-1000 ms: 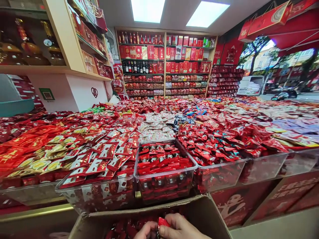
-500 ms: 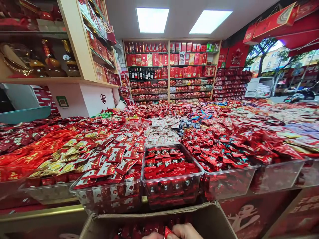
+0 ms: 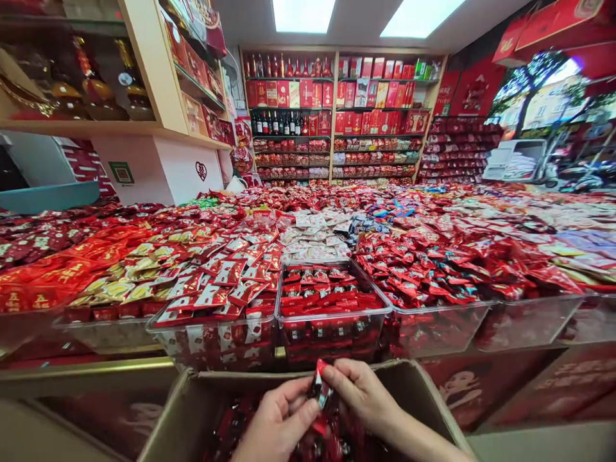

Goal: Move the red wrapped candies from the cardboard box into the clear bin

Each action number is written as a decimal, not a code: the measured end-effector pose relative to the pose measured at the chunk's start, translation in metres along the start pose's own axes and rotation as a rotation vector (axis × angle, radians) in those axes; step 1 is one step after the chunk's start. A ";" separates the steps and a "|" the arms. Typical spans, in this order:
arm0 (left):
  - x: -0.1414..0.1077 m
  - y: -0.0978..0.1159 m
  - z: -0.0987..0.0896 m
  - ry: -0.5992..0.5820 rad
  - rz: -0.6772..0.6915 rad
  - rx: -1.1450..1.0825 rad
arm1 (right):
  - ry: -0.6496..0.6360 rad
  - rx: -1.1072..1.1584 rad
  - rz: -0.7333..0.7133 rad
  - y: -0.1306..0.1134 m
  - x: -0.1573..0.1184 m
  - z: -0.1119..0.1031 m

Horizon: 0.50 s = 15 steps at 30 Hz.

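My left hand [image 3: 279,420] and my right hand [image 3: 360,393] meet above a cardboard box [image 3: 216,388]. Between their fingertips is a small red wrapped sweet packet [image 3: 321,384], with a dark and white part on its wrapper. The left thumb and fingers pinch its lower left side, while the right thumb and index finger grip its upper right. Inside the box below lie several dark red packets [image 3: 228,423], partly hidden by my hands. Just beyond the box stands a clear plastic bin [image 3: 332,316] with red packets in neat rows [image 3: 332,296].
Bins of red-and-white packets [image 3: 226,273] and glossy red packets [image 3: 423,269] flank the middle bin. White packets [image 3: 315,234] are heaped behind it. Shelves of red boxes and bottles [image 3: 289,93] line the back wall. A wooden cabinet [image 3: 158,64] overhangs at left.
Both hands have risen from low in the box, bringing the red packet up to the far rim. The view has tilted down, showing more of the box.
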<state>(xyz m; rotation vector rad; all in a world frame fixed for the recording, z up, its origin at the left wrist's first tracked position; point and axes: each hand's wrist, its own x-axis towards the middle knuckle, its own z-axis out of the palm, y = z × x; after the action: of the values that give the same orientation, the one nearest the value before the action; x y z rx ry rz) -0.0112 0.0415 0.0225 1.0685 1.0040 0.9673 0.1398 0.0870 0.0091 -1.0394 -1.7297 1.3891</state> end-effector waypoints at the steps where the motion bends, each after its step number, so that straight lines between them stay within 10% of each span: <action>1: -0.003 0.008 0.003 0.021 -0.009 -0.037 | 0.015 0.038 0.011 -0.005 0.001 -0.001; 10: -0.011 0.016 0.008 0.036 -0.106 -0.283 | 0.070 0.094 -0.039 -0.015 0.000 -0.001; 15: -0.006 0.003 -0.005 -0.217 -0.301 -0.618 | 0.024 -0.088 -0.182 -0.017 -0.003 -0.003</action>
<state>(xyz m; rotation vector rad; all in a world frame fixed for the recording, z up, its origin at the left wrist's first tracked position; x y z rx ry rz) -0.0179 0.0369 0.0252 0.4751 0.6003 0.8136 0.1410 0.0841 0.0261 -0.9151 -1.8327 1.1920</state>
